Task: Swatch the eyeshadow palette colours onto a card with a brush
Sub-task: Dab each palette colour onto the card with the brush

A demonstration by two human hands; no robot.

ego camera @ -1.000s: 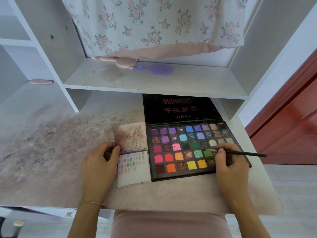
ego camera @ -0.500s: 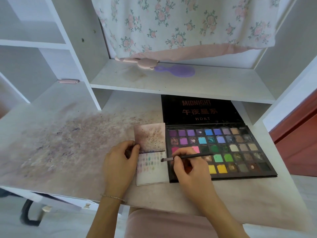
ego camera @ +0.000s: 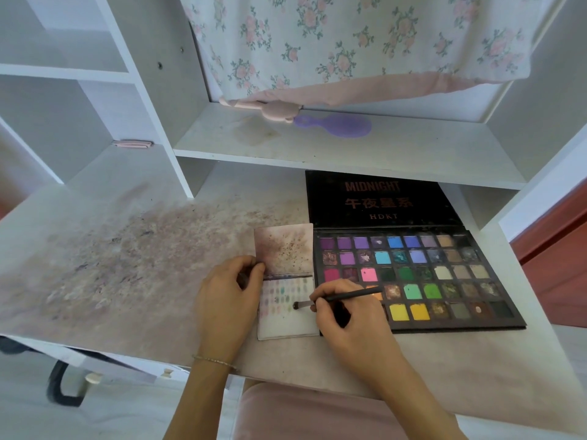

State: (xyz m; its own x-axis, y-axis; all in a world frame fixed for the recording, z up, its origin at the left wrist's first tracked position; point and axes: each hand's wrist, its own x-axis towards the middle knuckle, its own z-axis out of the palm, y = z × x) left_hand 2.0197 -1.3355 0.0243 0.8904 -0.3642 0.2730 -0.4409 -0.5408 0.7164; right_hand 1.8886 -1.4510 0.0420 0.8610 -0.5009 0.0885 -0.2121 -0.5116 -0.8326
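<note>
A white desk, its top smudged with pinkish powder stains, carries everything, with a shelf above it and a floral cloth hanging over the back. On the desk's right half lies the open eyeshadow palette, its black lid flat behind the rows of coloured pans. Touching the palette's left edge is the swatch card, its upper part stained and its lower part marked with rows of pale colour dabs. The left hand rests at the card's left edge, thumb and fingers curled and pinching that edge. The right hand lies over the palette's near left corner, its fingers gripping a thin dark brush, whose tip touches the card. A purple hairbrush lies on the shelf.
</note>
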